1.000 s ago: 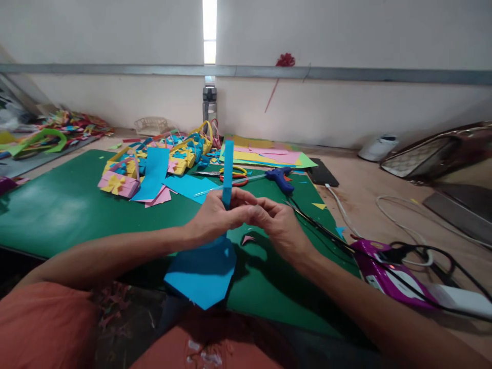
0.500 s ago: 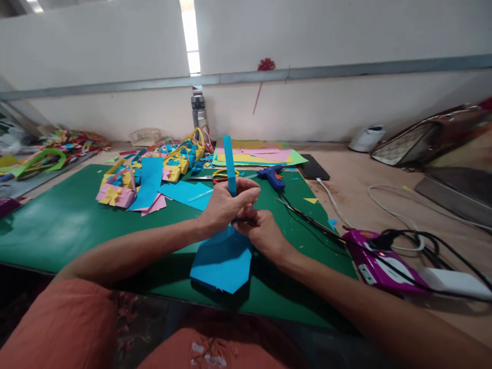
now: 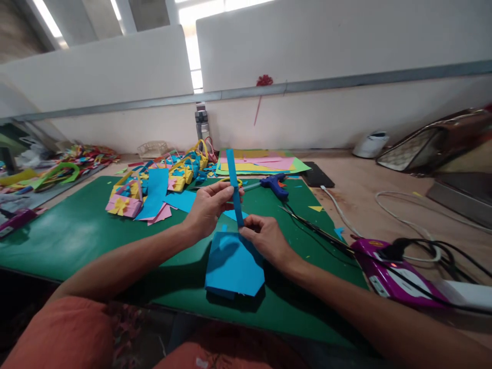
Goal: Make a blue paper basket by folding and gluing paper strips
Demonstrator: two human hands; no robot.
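Observation:
A narrow blue paper strip stands nearly upright between my two hands. My left hand pinches it around its middle. Lower down, my right hand grips its bottom end between thumb and fingers. Just below the hands lies a folded blue paper piece with cut front corners, near the front edge of the green mat. Behind my left hand, a pair of yellow-handled scissors is mostly hidden. A blue glue gun lies beyond my right hand.
Small paper baskets in pink, yellow and blue stand at the left back beside blue sheets. Stacked coloured paper lies at the back. On the right are a black phone, a purple power strip and loose cables.
My hands have drawn apart along the strip, showing more of its length. My right hand has slid to its bottom end. The view has tilted up slightly.

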